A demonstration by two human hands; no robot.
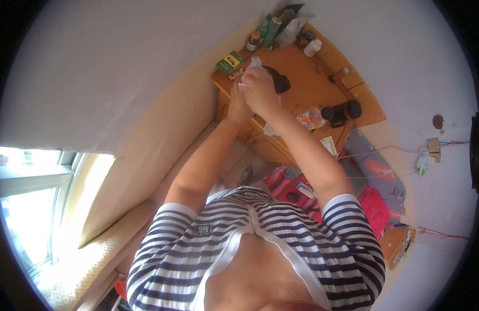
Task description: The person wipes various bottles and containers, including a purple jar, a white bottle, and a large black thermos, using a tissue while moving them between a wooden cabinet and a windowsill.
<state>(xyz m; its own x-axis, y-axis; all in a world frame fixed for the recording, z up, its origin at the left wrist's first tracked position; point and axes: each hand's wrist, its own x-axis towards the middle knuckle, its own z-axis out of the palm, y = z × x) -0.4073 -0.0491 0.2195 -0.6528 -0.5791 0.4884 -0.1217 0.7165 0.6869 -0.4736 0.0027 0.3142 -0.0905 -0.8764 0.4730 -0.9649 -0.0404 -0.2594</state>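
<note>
Both hands meet over the near left part of a wooden desk (305, 74). My left hand (239, 102) is below and to the left, its fingers raised against the other hand. My right hand (259, 90) bends over it, and a small white item (244, 84) shows between the fingers; what it is cannot be told. Crumpled white plastic or tissue (256, 62) shows just beyond the knuckles. A black object (280, 81) lies on the desk right of the hands. The fingertips are partly hidden.
A green box (229, 62) and several bottles, among them a white bottle (312, 48), stand along the desk's back. At its right are a clear bottle with a colourful label (311, 117) and a black flask (346, 112). A striped cloth (280, 180) lies beyond the desk's near right corner.
</note>
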